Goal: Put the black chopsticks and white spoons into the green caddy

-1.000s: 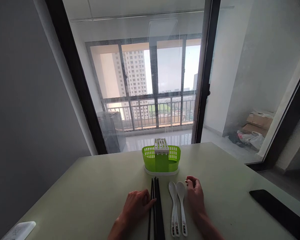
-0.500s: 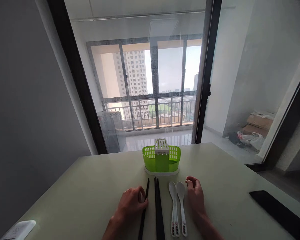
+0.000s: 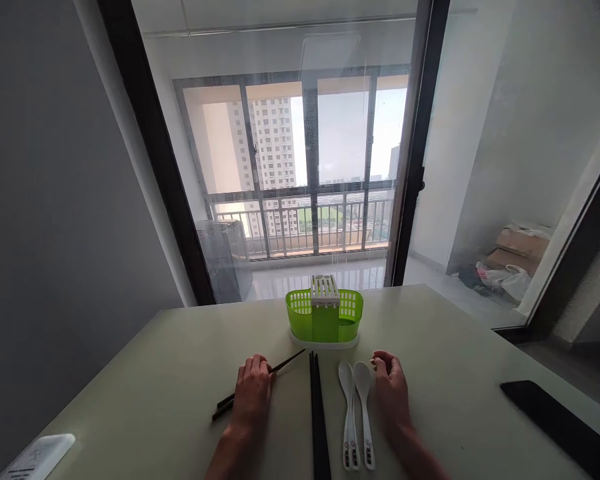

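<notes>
My left hand is closed over a pair of black chopsticks, which lie slanted across the table. Their thin tips point to the far right, and their thick ends stick out left of my wrist. More black chopsticks lie side by side, pointing away from me, in the middle. To their right are several white spoons, bowls at the far end and printed marks on the handles. My right hand rests just right of the spoons with its fingers curled in, and nothing shows in it.
A green utensil basket with a white slotted top and white base stands beyond the chopsticks. A black flat object lies at the table's right; a white object is at the near left. Glass doors stand behind the table.
My left hand has moved slightly left and turned the chopsticks from nearly straight ahead to a slant, thick ends swung left. My right hand has stayed still.
</notes>
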A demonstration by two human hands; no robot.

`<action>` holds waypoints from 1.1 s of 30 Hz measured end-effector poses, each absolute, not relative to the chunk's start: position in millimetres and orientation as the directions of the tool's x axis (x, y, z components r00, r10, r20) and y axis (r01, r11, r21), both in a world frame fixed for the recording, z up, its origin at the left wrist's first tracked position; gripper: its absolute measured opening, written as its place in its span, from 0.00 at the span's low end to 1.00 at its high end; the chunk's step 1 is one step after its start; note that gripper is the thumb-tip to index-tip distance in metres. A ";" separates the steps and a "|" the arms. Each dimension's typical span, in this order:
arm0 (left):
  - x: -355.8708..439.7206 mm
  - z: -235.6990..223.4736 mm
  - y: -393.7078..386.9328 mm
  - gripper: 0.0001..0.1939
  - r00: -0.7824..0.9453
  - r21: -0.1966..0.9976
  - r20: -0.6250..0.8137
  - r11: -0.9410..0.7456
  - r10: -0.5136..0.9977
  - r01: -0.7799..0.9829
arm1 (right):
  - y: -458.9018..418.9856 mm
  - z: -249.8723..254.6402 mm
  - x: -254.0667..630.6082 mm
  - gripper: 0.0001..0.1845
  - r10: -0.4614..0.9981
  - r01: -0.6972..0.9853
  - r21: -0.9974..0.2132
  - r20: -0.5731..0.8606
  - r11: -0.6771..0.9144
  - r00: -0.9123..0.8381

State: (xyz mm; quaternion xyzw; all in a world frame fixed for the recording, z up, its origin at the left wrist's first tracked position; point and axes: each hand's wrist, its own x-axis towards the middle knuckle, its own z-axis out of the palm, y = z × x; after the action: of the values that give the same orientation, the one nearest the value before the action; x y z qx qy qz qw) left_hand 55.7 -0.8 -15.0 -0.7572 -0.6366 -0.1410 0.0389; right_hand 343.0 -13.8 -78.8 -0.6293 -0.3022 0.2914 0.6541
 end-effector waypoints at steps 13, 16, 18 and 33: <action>73.0 5.9 -12.0 0.10 0.047 0.802 0.395 -0.369 0.917 0.469 | -13.7 -78.9 342.5 0.17 0.769 0.012 -0.999 0.033 0.034 0.638; 82.1 21.1 -19.6 0.11 -0.017 0.930 0.329 -0.321 0.944 0.178 | -12.9 -80.2 342.1 0.17 0.774 0.013 -0.999 0.037 0.036 0.633; 86.8 29.1 -24.5 0.11 -0.050 0.951 0.308 -0.305 0.950 0.056 | -12.2 -80.9 341.9 0.17 0.778 0.013 -0.999 0.038 0.038 0.627; 95.0 13.2 -25.9 0.17 -0.063 0.975 0.215 -0.218 0.975 -0.039 | -31.9 4.0 303.2 0.11 0.837 0.293 -0.825 0.533 0.483 0.122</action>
State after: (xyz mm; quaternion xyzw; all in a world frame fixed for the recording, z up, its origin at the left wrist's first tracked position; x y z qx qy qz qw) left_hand 95.0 -25.9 13.2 -0.5252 -0.4453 -0.5772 -0.4390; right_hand 303.2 -31.9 4.0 -0.4543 -0.6220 0.2287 0.5954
